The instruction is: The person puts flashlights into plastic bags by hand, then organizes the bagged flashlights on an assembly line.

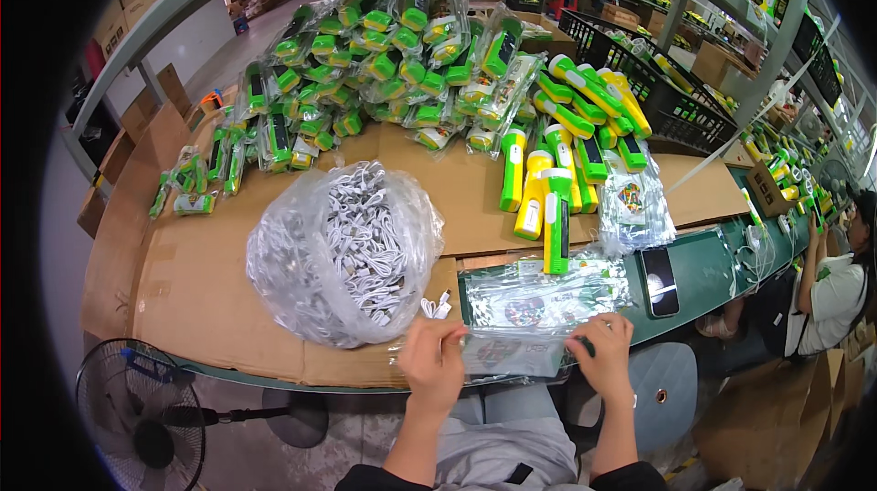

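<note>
1. Your left hand (434, 365), low in the view, has thumb and fingertips closed together at the left end of a printed clear bag (512, 354).
2. Your right hand (605, 356) pinches the same bag near its right end, thumb toward the middle; the bag is thus stretched between your two hands at the near edge of the desk (708, 274).
3. Just beyond the held bag, flat clear bags (525, 306) lie in an overlapping pile on the green surface.
4. Beside this pile, to your right, lies a smartphone (660, 283); to its left, just past your left hand, lies a small white cable (437, 306).
5. Farther left, a large open plastic sack (288, 258) holds a tangle of white cables (365, 240); it stands on a cardboard sheet (196, 285) covering much of the desk.
6. Beyond the pile you see loose yellow-and-green flashlights (557, 208), heaped on one another, the nearest one reaching over the pile's far edge. More clear bags (635, 208) lie at their right.
7. At the back rises a heap of bagged flashlights (365, 62), with a black crate (681, 116) to its right.
8. Around the desk: a fan (146, 427) at your lower left, a grey stool (662, 400) near your right forearm, and a co-worker (833, 299) at far right.
</note>
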`<state>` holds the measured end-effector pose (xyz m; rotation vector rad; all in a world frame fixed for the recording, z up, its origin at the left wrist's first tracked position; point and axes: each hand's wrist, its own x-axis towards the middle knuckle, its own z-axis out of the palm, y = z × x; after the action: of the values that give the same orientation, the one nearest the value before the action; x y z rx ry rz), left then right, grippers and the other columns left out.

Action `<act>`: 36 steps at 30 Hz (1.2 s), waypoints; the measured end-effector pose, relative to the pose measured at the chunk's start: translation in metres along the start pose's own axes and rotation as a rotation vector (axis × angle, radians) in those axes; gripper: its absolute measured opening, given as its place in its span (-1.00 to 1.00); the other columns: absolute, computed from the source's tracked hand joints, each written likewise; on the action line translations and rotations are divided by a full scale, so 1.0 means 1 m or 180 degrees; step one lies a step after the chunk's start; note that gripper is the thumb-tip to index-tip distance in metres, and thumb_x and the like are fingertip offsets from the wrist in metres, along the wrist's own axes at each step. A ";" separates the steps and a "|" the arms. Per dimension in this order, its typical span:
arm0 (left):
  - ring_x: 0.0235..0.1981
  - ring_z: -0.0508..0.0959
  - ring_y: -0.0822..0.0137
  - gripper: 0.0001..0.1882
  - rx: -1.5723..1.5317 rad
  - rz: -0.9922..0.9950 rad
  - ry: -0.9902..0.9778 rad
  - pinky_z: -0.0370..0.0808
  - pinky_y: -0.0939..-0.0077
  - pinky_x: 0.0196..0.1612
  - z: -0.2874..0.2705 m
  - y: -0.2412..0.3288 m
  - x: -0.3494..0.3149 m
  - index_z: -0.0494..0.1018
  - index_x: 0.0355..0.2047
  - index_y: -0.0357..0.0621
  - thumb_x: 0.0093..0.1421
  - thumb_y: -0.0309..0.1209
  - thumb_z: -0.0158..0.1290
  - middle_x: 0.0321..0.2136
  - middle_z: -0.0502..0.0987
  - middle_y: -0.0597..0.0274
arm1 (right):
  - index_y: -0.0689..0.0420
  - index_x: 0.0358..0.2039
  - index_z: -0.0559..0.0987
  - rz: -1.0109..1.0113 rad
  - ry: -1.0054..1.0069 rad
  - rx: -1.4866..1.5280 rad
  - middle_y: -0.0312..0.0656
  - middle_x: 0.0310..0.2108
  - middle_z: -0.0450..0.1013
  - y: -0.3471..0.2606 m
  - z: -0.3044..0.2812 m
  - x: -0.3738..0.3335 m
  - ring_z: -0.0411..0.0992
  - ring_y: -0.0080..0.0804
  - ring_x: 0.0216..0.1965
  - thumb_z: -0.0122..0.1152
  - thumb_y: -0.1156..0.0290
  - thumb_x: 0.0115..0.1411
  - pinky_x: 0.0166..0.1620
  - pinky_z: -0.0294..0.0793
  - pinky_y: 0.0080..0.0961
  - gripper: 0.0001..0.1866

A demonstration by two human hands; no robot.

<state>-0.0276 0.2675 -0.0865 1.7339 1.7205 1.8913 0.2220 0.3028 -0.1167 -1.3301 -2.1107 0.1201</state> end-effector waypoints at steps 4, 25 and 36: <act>-0.48 0.51 0.08 -0.94 0.0089 -0.0669 -0.0645 0.42 0.31 -0.40 -0.005 -0.019 0.004 0.49 -0.38 -0.22 0.14 -0.53 0.16 -0.50 0.49 0.09 | 0.19 -0.44 0.49 0.0266 0.0054 0.0391 -0.16 -0.42 0.45 0.012 -0.013 -0.003 0.37 -0.13 -0.21 0.25 0.58 0.03 -0.15 0.32 -0.28 -0.90; -0.39 0.53 -0.03 -0.87 0.0952 -0.0040 -0.0115 0.49 0.18 -0.25 -0.026 -0.021 0.019 0.43 -0.25 -0.29 0.17 -0.62 0.01 -0.38 0.54 -0.01 | 0.21 -0.38 0.54 -0.0021 0.0158 -0.0285 -0.09 -0.14 0.40 -0.016 -0.060 0.000 0.35 0.00 -0.04 0.16 0.76 -0.20 -0.06 0.43 -0.19 -0.70; -0.41 0.57 -0.09 -0.80 -0.0754 0.0272 -0.3178 0.49 0.17 -0.37 0.077 0.029 0.030 0.39 -0.29 -0.20 0.20 -0.35 0.13 -0.42 0.56 -0.06 | 0.19 -0.38 0.57 -0.0359 0.0235 -0.0010 -0.11 -0.09 0.41 -0.034 -0.060 0.014 0.34 -0.02 -0.02 0.18 0.73 -0.19 -0.01 0.41 -0.20 -0.71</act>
<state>0.0336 0.3269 -0.0657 2.0962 0.9948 0.8617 0.2250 0.2835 -0.0493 -1.1960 -2.1183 0.0201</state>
